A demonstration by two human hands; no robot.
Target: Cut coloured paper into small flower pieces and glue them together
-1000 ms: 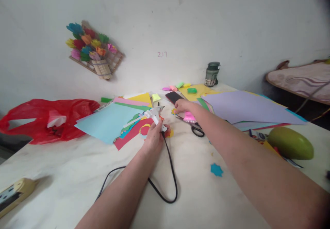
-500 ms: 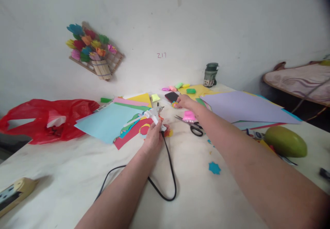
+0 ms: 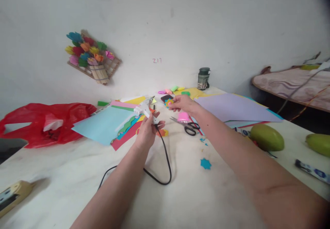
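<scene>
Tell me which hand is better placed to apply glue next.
Probably the left hand: it holds the white glue gun, while the right hand pinches the small yellow-and-blue cutout.

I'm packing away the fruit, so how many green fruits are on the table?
2. One green fruit lies just beyond the right forearm; the other fruit is farther right, cut off by the picture's edge. The forearm may hide more.

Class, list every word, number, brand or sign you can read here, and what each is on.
"217": handwritten on the wall.
Bottle label: too small to read.
Tube at far right: print too blurred.
Tube left of the larger green fruit: too small.
</scene>
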